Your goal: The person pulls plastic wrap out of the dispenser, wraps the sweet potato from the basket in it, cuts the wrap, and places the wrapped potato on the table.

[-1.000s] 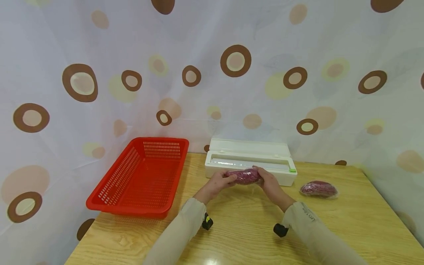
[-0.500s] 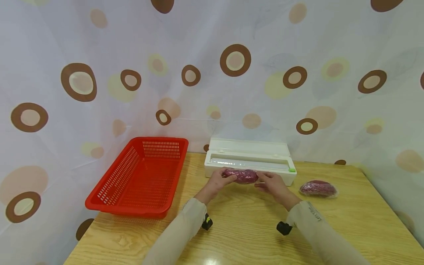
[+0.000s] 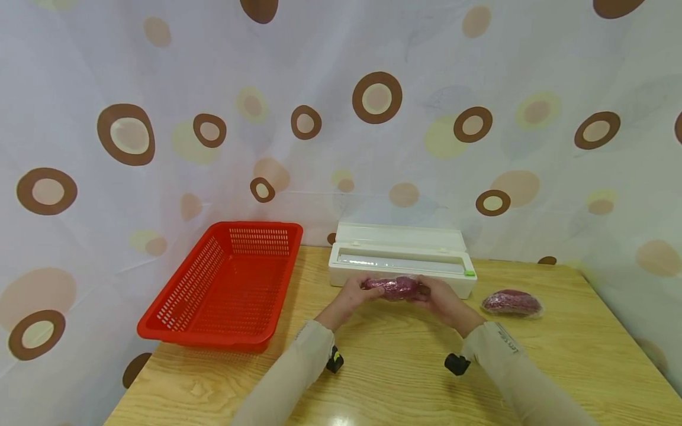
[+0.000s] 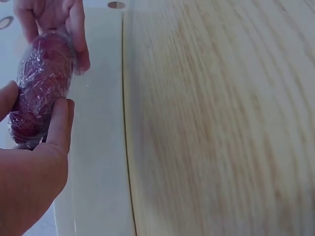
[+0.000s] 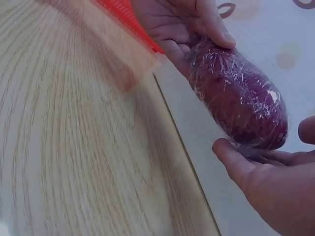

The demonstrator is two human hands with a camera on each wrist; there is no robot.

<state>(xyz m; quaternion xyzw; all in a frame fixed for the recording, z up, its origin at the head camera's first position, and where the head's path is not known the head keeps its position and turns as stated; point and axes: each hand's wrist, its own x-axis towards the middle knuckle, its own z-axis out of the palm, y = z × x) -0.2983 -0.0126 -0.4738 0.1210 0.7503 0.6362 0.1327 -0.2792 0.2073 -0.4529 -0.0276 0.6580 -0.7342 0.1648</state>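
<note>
A purple sweet potato (image 3: 396, 288) in cling film is held just in front of the white cling film dispenser (image 3: 346, 276). My left hand (image 3: 353, 299) grips its left end, with the thumb on one side and fingers on the other, as the left wrist view shows. My right hand (image 5: 280, 182) is at the other end, its fairly straight fingers under the film and its thumb apart from the sweet potato. The film looks crinkled around that end. A second wrapped sweet potato (image 3: 512, 303) lies on the table, right of the dispenser.
The dispenser's lid (image 3: 399, 236) is raised, showing the roll (image 3: 399, 263) inside; a green tab (image 3: 469, 273) sits at its right end. A red plastic basket (image 3: 290, 278) stands on the left of the wooden table (image 3: 394, 378). A patterned curtain (image 3: 319, 59) hangs behind.
The right hand has come off the sweet potato's top and moved to the right, its fingers now around the right end. The sweet potato has dipped slightly; the left hand keeps its grip.
</note>
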